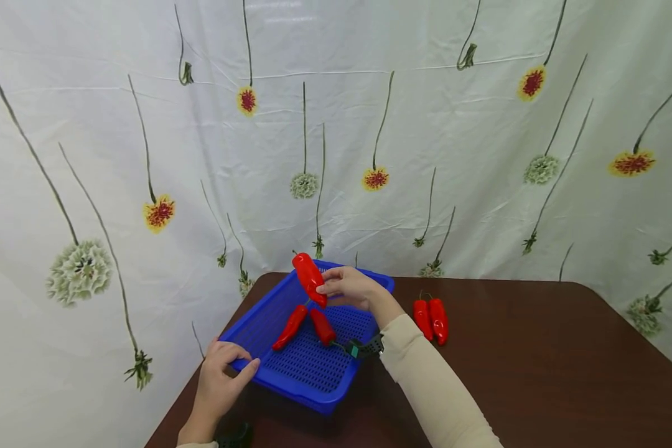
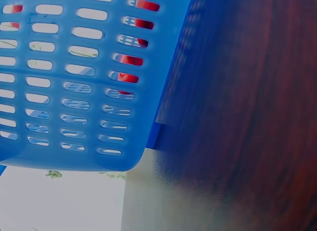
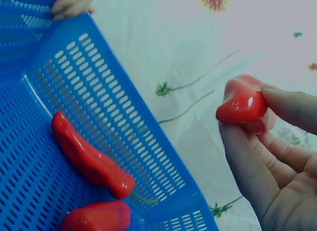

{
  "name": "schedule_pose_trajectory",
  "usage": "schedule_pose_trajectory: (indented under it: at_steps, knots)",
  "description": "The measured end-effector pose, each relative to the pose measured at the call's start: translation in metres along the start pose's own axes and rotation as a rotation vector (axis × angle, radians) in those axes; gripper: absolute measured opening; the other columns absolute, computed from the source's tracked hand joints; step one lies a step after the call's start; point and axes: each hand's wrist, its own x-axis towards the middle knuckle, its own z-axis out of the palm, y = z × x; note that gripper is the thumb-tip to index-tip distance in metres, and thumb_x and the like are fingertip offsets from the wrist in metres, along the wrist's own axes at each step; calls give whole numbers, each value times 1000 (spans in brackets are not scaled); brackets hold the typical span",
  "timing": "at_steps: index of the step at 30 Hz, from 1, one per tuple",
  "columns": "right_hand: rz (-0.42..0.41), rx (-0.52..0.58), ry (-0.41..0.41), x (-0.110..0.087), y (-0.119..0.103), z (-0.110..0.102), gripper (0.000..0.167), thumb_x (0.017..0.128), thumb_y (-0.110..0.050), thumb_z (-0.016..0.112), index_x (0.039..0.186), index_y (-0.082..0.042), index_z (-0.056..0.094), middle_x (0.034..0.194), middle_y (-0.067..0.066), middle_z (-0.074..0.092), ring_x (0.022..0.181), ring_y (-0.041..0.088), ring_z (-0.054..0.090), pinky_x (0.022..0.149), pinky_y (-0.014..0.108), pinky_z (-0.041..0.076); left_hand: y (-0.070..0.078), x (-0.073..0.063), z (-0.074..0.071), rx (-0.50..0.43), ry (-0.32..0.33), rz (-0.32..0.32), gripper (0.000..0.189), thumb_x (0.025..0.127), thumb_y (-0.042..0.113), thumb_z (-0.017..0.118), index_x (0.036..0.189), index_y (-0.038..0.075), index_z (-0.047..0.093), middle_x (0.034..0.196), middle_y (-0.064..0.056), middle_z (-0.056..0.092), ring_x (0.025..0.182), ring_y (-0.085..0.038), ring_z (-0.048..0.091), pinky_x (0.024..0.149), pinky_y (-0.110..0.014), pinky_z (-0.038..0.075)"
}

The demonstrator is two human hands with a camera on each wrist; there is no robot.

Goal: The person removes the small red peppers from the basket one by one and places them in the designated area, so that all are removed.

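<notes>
A blue plastic basket (image 1: 308, 372) with slotted walls sits on the table, two red peppers in it: a slim one (image 1: 290, 328) and a shorter one (image 1: 323, 328). At its near left corner my left hand (image 1: 218, 376) grips the rim, thumb on top. Over the basket, my right hand (image 1: 357, 287) pinches another red pepper (image 1: 308, 274) by its lower end, stem pointing up. The right wrist view shows this pepper (image 3: 242, 103) end-on between thumb and fingers. The left wrist view has only the basket's slotted wall (image 2: 59, 102), with red behind some slots; no hand appears there.
Two more red peppers, one on the left (image 1: 422, 318) and one on the right (image 1: 439, 320), lie side by side on the dark brown table (image 1: 537, 361), right of the basket. A white flower-printed cloth (image 1: 336, 137) hangs behind the table's far edge.
</notes>
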Motion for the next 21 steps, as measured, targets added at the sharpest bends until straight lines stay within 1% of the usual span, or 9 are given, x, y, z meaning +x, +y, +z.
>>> schedule_pose_trajectory:
  at_steps: [3,9,12,16,21]
  knots:
    - [-11,8,-1,-8,-3,2,39,96,-6,63,134,2,55,128,20,65,108,25,68,99,47,53,0,-1,1,-4,5,1,34,65,-7,82,70,21,62,68,7,63,83,-4,48,99,-80,22]
    - [-32,42,15,-23,-5,1,44,97,-3,62,138,3,50,133,21,61,103,21,67,99,47,53,0,-1,1,1,10,3,35,65,-7,82,70,21,63,68,7,63,82,-4,48,99,-77,23]
    - [-48,52,11,-29,-5,-1,47,97,-4,61,141,3,47,134,23,60,104,20,68,101,50,51,0,-1,1,8,12,4,35,64,-7,82,69,21,63,67,7,63,81,-4,48,98,-76,24]
    - [-68,53,26,-37,-1,-2,47,97,-5,61,141,4,47,134,22,61,105,20,68,103,53,49,1,0,1,14,12,-9,35,64,-8,82,69,20,62,67,6,63,82,-4,48,99,-78,24]
    - [-78,57,73,-42,5,-8,44,96,-4,62,138,4,50,129,20,65,104,20,69,99,50,53,1,0,1,11,11,-6,35,64,-8,82,69,21,62,67,7,63,82,-4,48,99,-79,23]
